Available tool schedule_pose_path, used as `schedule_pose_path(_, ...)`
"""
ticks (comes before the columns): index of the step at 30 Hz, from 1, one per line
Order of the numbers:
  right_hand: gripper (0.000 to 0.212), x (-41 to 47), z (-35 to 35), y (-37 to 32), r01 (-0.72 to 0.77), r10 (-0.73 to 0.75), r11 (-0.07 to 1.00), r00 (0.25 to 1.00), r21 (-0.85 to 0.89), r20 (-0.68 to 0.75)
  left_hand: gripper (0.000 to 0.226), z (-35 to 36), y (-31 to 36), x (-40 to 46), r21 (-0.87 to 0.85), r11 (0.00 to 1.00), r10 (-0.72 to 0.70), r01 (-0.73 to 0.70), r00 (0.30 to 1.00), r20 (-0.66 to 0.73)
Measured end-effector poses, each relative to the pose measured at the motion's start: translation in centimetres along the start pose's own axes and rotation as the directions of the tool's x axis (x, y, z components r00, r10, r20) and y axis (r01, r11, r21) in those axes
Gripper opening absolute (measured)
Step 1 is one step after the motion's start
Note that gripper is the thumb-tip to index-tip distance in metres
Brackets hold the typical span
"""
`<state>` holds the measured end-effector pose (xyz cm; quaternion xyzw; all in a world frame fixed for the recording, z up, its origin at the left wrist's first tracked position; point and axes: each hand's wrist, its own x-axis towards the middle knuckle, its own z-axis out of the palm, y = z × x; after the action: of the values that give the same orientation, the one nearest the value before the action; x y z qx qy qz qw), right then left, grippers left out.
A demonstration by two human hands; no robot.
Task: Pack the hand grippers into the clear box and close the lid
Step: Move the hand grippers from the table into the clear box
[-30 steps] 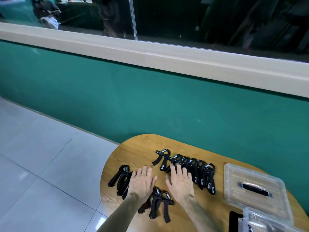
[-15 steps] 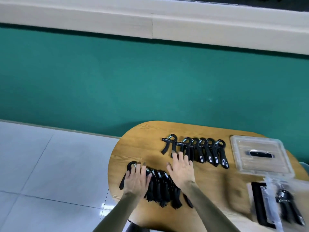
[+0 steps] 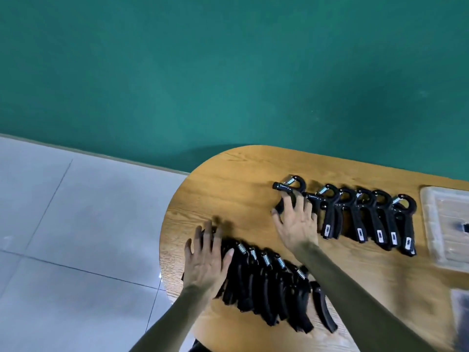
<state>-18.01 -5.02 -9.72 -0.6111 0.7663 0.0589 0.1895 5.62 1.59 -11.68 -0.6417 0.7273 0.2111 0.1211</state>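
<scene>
Two rows of black hand grippers lie on the round wooden table [image 3: 228, 189]. The near row [image 3: 269, 288] holds several grippers packed side by side, their springs showing. My left hand [image 3: 206, 257] lies flat with spread fingers on that row's left end. The far row [image 3: 368, 219] also holds several grippers. My right hand [image 3: 297, 222] rests with straight fingers on the leftmost gripper [image 3: 289, 186] of the far row. The clear lid [image 3: 446, 224] with a black handle lies at the right edge. A blurred clear shape at the lower right [image 3: 460, 308] may be the box.
The table stands against a green wall [image 3: 228, 72]. Pale floor tiles [image 3: 63, 237] spread to the left, beyond the table's curved edge.
The view has tilted further down and moved closer. My right hand has reached forward from the near row onto the far row's left end. My left hand stays on the near row.
</scene>
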Motion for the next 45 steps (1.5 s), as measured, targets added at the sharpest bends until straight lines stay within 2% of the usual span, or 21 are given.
schedule_pose_path(7,0.07,4.5,4.3,0.8,-0.034,0.039,0.997,0.996,0.065,-0.081,0.07,4.3,-1.6,-0.5,-0.058,0.997,0.048,-0.052,0.996,-0.069)
schedule_pose_path(13,0.082,5.3,6.1,0.6,-0.084,0.09,0.993,0.993,0.081,-0.071,0.068,5.3,-2.6,-1.2,-0.152,0.987,0.045,-0.059,0.994,-0.096)
schedule_pose_path(16,0.085,4.7,6.3,-0.1,-0.055,0.06,0.995,0.996,0.081,-0.062,0.067,5.4,-2.8,-1.5,-0.163,0.984,0.052,-0.07,0.992,-0.115)
schedule_pose_path(22,0.088,2.5,7.0,-0.9,0.046,-0.046,0.996,0.999,0.077,0.004,0.072,5.4,-2.6,-1.4,-0.146,0.987,0.045,-0.064,0.991,-0.128)
schedule_pose_path(30,0.081,2.1,7.3,-1.7,0.018,-0.015,0.998,0.998,0.053,-0.058,0.083,5.4,-2.8,-0.9,-0.118,0.992,0.036,-0.052,0.99,-0.139)
schedule_pose_path(36,0.079,0.3,6.2,-2.1,0.051,-0.05,0.999,0.989,0.006,-0.138,0.081,2.9,-1.8,-0.6,-0.127,0.992,-0.026,0.018,0.998,-0.064)
schedule_pose_path(41,0.084,-3.0,3.3,-2.4,0.061,-0.065,0.998,0.986,-0.027,-0.155,0.074,-1.2,-0.9,-0.9,-0.159,0.987,-0.025,0.009,0.994,-0.102)
schedule_pose_path(45,0.087,-5.8,0.4,-2.4,0.051,-0.053,0.999,0.986,-0.013,-0.158,0.069,-5.2,0.6,-1.6,-0.107,0.994,0.002,-0.017,0.99,-0.138)
